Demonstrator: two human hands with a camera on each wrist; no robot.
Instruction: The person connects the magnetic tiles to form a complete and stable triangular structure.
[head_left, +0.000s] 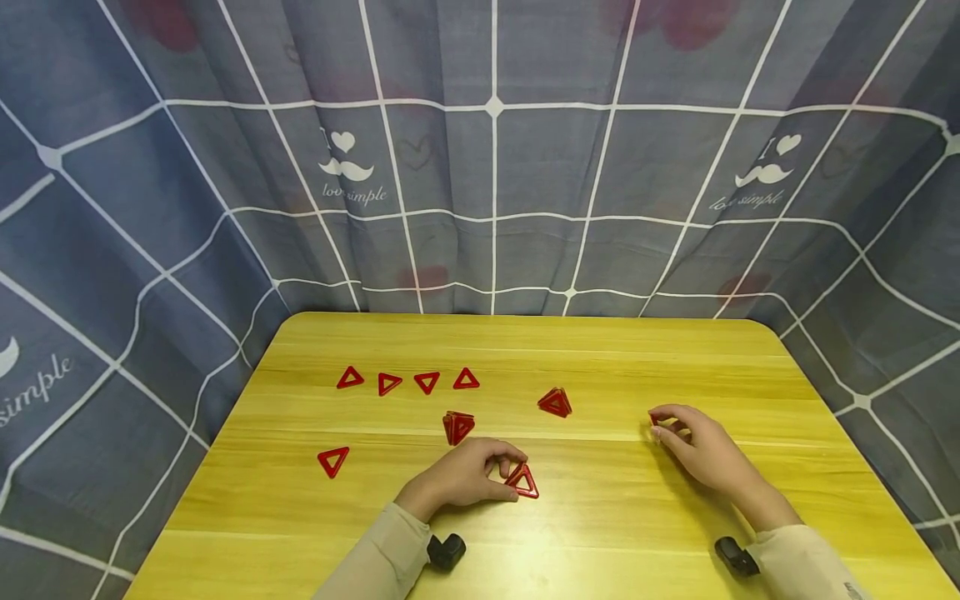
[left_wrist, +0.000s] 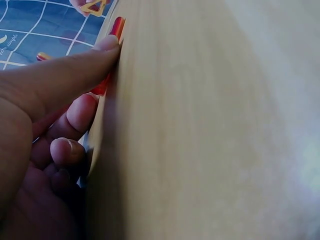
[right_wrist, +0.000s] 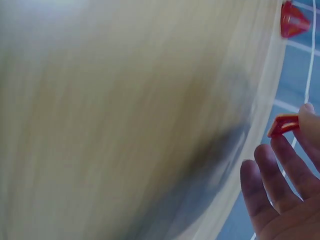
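Observation:
Near the table's front middle, my left hand (head_left: 474,473) pinches red triangular frames (head_left: 528,483) between thumb and fingers. At least two of these frames lean together there on the tabletop. In the left wrist view the thumb presses along a red edge (left_wrist: 118,27) low against the wood. Over to the right, my right hand (head_left: 703,448) holds a single small red triangular frame (right_wrist: 276,127) by thumb and fingertips, lifted off the table. Most of that piece is hidden by the fingers in the head view. The right hand's other fingers are loosely bent.
A pyramid-like red cluster (head_left: 555,402) stands between the hands, farther back. Another red cluster (head_left: 458,427) sits just behind the left hand. Several flat red triangles (head_left: 388,383) lie in a back-left row, and one more triangle (head_left: 333,461) lies at left. A checked curtain (head_left: 450,167) surrounds the table.

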